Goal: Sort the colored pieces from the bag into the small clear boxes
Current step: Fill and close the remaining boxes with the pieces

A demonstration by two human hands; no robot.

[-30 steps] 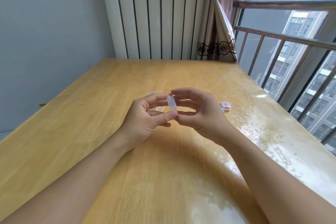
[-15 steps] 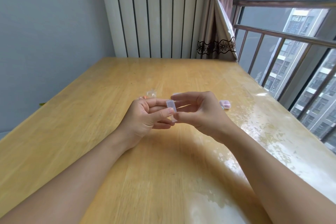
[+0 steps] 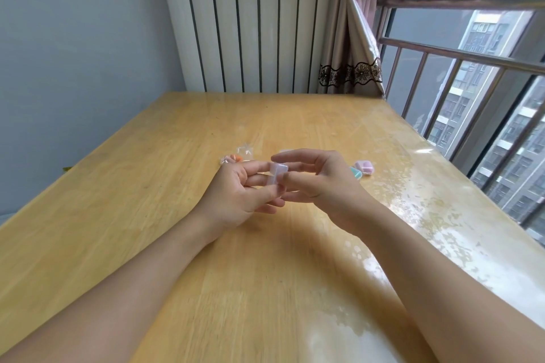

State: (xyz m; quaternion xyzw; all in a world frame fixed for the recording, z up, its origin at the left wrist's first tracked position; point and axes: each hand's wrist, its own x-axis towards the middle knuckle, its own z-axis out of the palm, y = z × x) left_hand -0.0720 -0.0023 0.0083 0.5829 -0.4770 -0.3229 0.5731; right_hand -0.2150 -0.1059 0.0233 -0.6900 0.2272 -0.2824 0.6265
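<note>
2 hands (image 3: 295,186) pinch 1 lilac-tinted clear box (image 3: 276,174).

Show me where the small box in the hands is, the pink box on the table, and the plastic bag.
held clear box (image 3: 278,171), head view, its upper face
pink box (image 3: 364,166), head view, its lid
plastic bag (image 3: 245,150), head view, its crinkled middle
</note>
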